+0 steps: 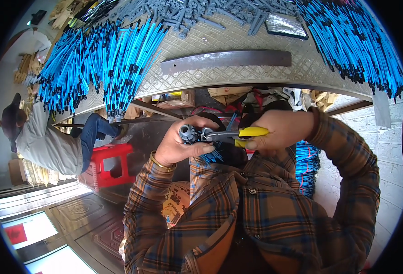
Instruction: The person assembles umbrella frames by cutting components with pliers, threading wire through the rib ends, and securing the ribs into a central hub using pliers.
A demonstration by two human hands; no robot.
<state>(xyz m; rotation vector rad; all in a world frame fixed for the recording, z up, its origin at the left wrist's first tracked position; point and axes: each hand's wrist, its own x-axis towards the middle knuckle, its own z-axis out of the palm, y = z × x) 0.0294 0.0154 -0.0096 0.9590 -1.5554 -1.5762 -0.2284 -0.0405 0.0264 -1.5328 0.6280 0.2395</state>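
Over my lap, my left hand (170, 145) is wrapped around a grey plastic fitting (187, 132) with a round, toothed, hollow end. My right hand (281, 129) grips a pair of pliers (254, 132) with yellow handles. Their metal jaws reach to the fitting between my left thumb and fingers; the exact contact point is too small to tell. Thin blue rods (212, 155) show just below and behind the left hand. Whether they join the fitting is hidden.
On the patterned table ahead lie a flat metal bar (226, 62), heaped grey plastic parts (183, 16) and blue rods with black pieces, left (130, 61) and right (352, 43). A red stool (112, 164) and another person (50, 139) are at left. Bundled blue rods (305, 166) stand at right.
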